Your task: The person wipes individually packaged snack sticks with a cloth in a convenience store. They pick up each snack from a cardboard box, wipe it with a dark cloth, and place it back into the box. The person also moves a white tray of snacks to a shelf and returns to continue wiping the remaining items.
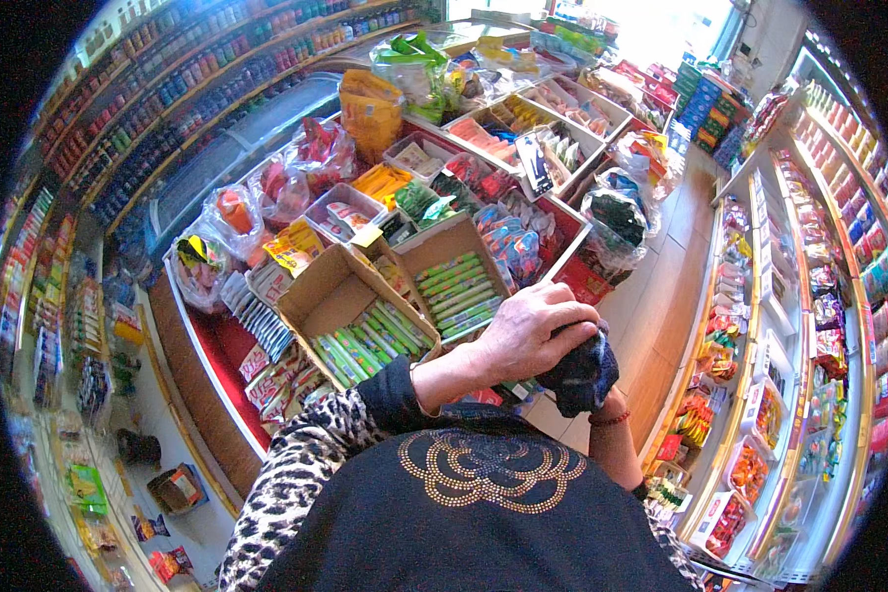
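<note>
My left hand (535,333) reaches across from the left, its fingers curled over the top of a bunched dark cloth (580,377). The cloth is black and navy, and its exact kind does not show. Below it comes my right forearm (614,449) with a red bead bracelet (610,419) at the wrist; the dark cloth covers my right hand and its fingers. Left of my hands, two open cardboard boxes stand on the display. One box (311,296) holds green slim packets (380,340), and the other box (483,237) holds similar green packets (456,291).
A red-edged display table (212,370) is crowded with bagged snacks, small bins and an orange bag (370,113). On the right, shelves (750,326) of packaged goods run alongside a wood-toned floor strip (676,306). Bottle shelves (217,69) line the left wall.
</note>
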`<state>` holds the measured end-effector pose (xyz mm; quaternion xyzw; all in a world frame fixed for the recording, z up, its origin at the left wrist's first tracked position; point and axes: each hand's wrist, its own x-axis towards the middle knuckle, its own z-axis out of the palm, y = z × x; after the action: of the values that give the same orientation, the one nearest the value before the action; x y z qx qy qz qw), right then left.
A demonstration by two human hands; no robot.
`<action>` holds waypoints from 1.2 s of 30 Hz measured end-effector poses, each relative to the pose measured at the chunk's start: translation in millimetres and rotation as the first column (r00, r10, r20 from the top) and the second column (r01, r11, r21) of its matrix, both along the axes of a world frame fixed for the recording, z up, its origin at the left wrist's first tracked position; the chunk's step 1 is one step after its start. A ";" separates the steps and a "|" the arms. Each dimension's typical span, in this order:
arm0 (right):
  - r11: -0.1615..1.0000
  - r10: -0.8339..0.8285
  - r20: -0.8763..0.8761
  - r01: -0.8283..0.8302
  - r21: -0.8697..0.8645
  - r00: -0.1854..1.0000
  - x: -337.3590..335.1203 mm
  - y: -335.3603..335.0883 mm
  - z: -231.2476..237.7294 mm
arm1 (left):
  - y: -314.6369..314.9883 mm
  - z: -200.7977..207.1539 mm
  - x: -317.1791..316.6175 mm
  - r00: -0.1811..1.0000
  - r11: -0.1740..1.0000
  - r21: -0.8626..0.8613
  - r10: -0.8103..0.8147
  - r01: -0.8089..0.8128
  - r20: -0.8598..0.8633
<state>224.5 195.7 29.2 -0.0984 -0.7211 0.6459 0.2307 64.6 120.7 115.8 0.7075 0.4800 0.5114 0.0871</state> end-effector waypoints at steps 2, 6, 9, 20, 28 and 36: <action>0.952 0.016 0.119 0.021 -0.304 0.993 9.0 -1.6 11.2 | -0.2 6.2 -2.1 0.997 0.998 0.041 0.042 -0.039 -0.068; 0.801 -0.055 -0.047 0.016 -0.599 0.997 5.1 -14.3 32.6 | 7.8 16.7 -8.9 0.998 0.961 -0.275 0.035 -0.018 0.056; 0.924 -0.168 0.014 0.163 -0.347 0.986 -5.4 -20.5 41.8 | 17.8 18.1 -17.5 0.951 0.932 -0.350 0.015 0.099 0.310; 0.739 -0.196 -0.306 -0.065 -0.671 0.931 -23.7 -20.3 -7.3 | -12.5 -30.5 -14.1 0.950 0.999 -0.027 0.024 -0.035 -0.312; 0.838 -0.435 -0.250 0.287 -0.464 0.865 15.9 2.6 -1.6 | -58.8 -121.8 -88.8 0.997 0.967 -0.247 0.069 -0.060 0.029; 0.808 -0.533 -0.174 0.437 -0.396 0.828 38.2 14.0 -7.1 | -139.1 -234.9 -227.9 0.573 0.178 -0.561 0.456 -0.809 -0.681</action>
<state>262.7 209.7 22.1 -0.2279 -0.5095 0.6858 0.4671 -163.4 -18.4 -119.0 0.3756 0.9196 0.0575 0.0999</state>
